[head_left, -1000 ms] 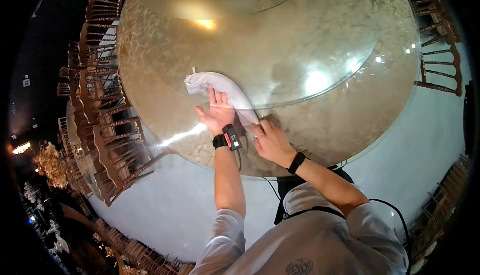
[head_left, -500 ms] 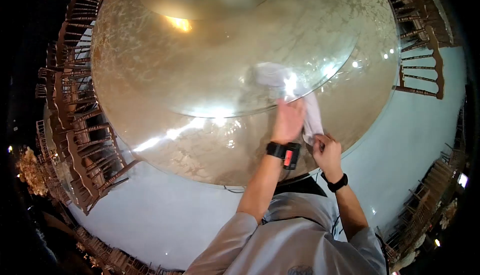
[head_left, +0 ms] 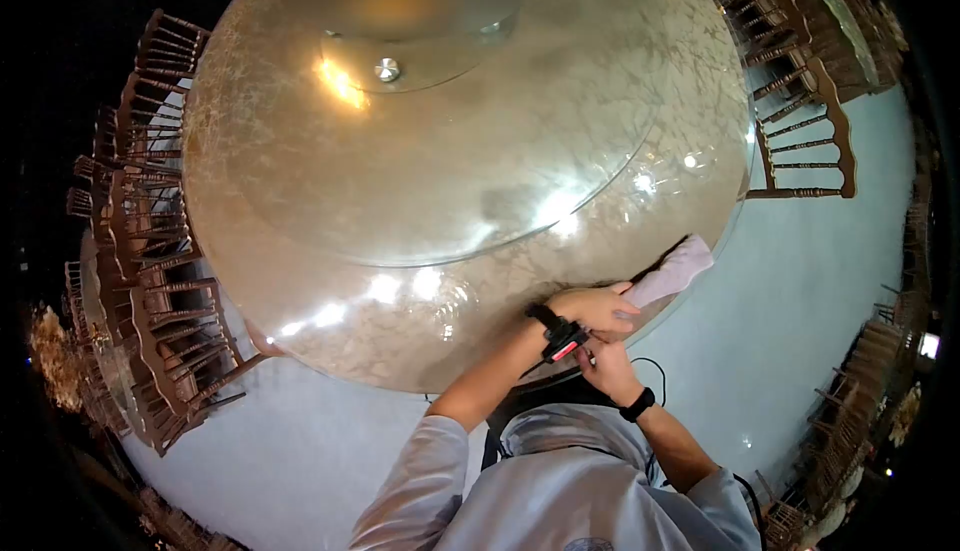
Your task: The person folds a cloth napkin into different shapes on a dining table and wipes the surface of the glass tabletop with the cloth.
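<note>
A pale pink cloth reaches out to the upper right from my left hand, over the near right rim of the round table. My left fingers close around its near part, and a black strap with a small device sits on that wrist. Just below, my right hand is curled in a pinch close under the left palm. The cloth's end seems to be in that pinch, though the left hand partly hides it. A black watch is on my right wrist.
A raised round glass turntable covers the table's middle, with a shiny metal knob showing through or on it. Wooden spindle-back chairs line the left side, and another chair stands at the right. Pale floor surrounds the table.
Both hands have drawn back toward my body, off the turntable's edge. The cloth has swung from over the turntable to the right, and my left hand has closed on it.
</note>
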`<state>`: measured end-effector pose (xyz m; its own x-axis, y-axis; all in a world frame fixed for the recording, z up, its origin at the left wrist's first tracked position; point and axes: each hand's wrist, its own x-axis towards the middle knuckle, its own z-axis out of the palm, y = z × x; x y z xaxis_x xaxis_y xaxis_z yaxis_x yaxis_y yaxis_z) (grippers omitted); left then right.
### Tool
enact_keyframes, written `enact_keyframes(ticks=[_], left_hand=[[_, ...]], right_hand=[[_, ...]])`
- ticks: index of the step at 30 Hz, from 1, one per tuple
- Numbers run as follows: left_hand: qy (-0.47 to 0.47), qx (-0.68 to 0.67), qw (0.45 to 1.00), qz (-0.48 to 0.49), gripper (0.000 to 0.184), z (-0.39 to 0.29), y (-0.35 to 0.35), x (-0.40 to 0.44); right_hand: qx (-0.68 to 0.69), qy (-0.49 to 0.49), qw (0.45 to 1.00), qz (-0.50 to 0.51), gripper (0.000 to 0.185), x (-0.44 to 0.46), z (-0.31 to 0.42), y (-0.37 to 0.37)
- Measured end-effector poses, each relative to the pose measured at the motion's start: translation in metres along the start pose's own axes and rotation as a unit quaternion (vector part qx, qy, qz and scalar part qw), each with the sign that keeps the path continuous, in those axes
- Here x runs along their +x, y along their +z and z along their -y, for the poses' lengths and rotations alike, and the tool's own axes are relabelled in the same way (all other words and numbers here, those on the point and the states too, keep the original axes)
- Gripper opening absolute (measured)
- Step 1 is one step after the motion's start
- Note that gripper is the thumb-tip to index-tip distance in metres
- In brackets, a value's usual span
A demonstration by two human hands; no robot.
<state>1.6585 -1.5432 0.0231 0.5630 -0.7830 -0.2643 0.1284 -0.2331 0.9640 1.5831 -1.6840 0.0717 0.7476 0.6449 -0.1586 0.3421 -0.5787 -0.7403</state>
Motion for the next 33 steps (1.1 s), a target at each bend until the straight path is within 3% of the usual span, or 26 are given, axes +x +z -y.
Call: enact_keyframes(ticks=[3, 4, 5, 7, 8, 9, 11, 12, 14, 15, 17, 18, 20, 21, 23, 24, 26, 27, 29, 31, 32, 33], left_hand=[[-0.021, 0.033, 0.999, -0.006, 0.061, 0.008, -0.005, -0.042], [-0.07, -0.071, 0.995, -0.006, 0.06, 0.005, -0.007, -0.062], [-0.117, -0.174, 0.978, -0.008, 0.059, 0.003, -0.009, -0.081], [-0.094, -0.083, 0.989, -0.073, 0.063, 0.035, 0.001, -0.118], [-0.131, -0.19, 0.967, -0.103, 0.062, 0.017, 0.0, -0.145], [-0.125, -0.12, 0.977, -0.127, 0.059, 0.026, 0.002, -0.167], [-0.183, -0.111, 0.95, -0.227, 0.057, 0.01, 0.01, -0.212], [-0.19, -0.107, 0.948, -0.232, 0.057, 0.007, 0.015, -0.233], [-0.231, -0.227, 0.882, -0.343, 0.056, 0.002, 0.026, -0.273], [-0.236, -0.222, 0.88, -0.346, 0.056, 0.005, 0.034, -0.293], [-0.236, -0.174, 0.823, -0.487, 0.052, 0.023, 0.053, -0.33], [-0.237, -0.171, 0.821, -0.49, 0.052, 0.034, 0.063, -0.347], [-0.303, -0.314, 0.651, -0.621, 0.046, 0.059, 0.081, -0.374], [-0.302, -0.314, 0.65, -0.623, 0.046, 0.067, 0.084, -0.381], [-0.267, -0.254, 0.557, -0.744, 0.033, 0.074, 0.084, -0.388], [-0.266, -0.255, 0.557, -0.744, 0.033, 0.079, 0.08, -0.39], [-0.215, -0.253, 0.498, -0.801, 0.04, 0.078, 0.056, -0.386], [-0.214, -0.254, 0.498, -0.801, 0.04, 0.087, 0.044, -0.387], [-0.206, -0.27, 0.533, -0.775, 0.048, 0.111, 0.015, -0.386], [-0.052, -0.391, 0.491, -0.777, 0.062, 0.093, -0.024, -0.365], [-0.054, -0.389, 0.492, -0.777, 0.062, 0.079, -0.04, -0.356], [0.027, -0.504, 0.45, -0.736, 0.07, 0.064, -0.055, -0.348]], right_hand=[[0.037, -0.023, 0.999, 0.01, 0.016, 0.009, 0.01, 0.03], [0.027, -0.026, 0.996, 0.076, 0.015, 0.012, 0.017, 0.037], [0.071, -0.032, 0.995, 0.064, 0.017, 0.017, 0.024, 0.054], [0.034, -0.081, 0.989, 0.116, 0.023, 0.025, 0.036, 0.078], [0.046, -0.113, 0.986, 0.117, 0.024, 0.033, 0.05, 0.083], [0.059, -0.146, 0.98, 0.118, 0.025, 0.042, 0.065, 0.089], [0.094, -0.175, 0.975, 0.105, 0.026, 0.054, 0.077, 0.126], [0.07, -0.168, 0.968, 0.174, 0.026, 0.06, 0.091, 0.135], [0.081, -0.197, 0.942, 0.259, 0.023, 0.072, 0.109, 0.157], [0.085, -0.202, 0.941, 0.257, 0.023, 0.075, 0.114, 0.171], [-0.032, -0.297, 0.906, 0.299, 0.017, 0.081, 0.125, 0.187], [0.008, -0.316, 0.913, 0.257, 0.013, 0.078, 0.12, 0.205], [-0.017, -0.31, 0.913, 0.265, 0.014, 0.089, 0.132, 0.197], [-0.042, -0.3, 0.913, 0.274, 0.016, 0.096, 0.137, 0.19], [-0.03, -0.28, 0.934, 0.218, 0.015, 0.107, 0.138, 0.18], [-0.018, -0.257, 0.953, 0.161, 0.015, 0.114, 0.136, 0.174], [-0.016, -0.237, 0.966, 0.104, 0.016, 0.129, 0.128, 0.159], [-0.012, -0.218, 0.975, 0.047, 0.016, 0.136, 0.124, 0.151], [-0.04, -0.171, 0.983, 0.053, 0.018, 0.149, 0.118, 0.138], [-0.066, -0.124, 0.988, 0.058, 0.019, 0.153, 0.11, 0.129], [-0.057, -0.127, 0.99, 0.034, 0.02, 0.153, 0.105, 0.125], [-0.048, -0.127, 0.991, 0.009, 0.02, 0.153, 0.102, 0.121]])
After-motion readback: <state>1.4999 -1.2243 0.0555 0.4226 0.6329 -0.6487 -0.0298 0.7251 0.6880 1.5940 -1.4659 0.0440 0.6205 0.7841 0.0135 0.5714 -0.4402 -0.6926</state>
